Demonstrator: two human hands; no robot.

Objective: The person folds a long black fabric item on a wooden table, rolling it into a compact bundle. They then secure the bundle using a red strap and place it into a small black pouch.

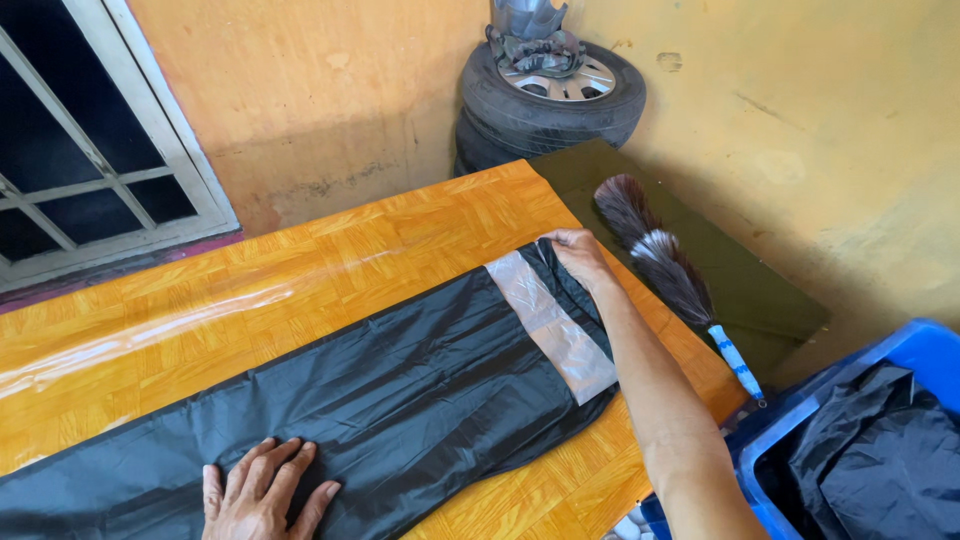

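A long black plastic garment [400, 390] lies flat along the orange wood-pattern table [250, 300]. A clear plastic strip [552, 328] lies across its right end. My left hand [262, 490] presses flat on the black material near the table's front edge, fingers spread. At the far right corner of the material, my right hand [578, 252] pinches its edge, the arm stretched across the table.
A feather duster [665, 265] with a blue-and-white handle rests on a dark green board [760, 290] right of the table. A blue bin [920, 350] with black plastic inside stands at lower right. Stacked tyres [550, 105] sit in the corner. A barred window [90, 150] is at left.
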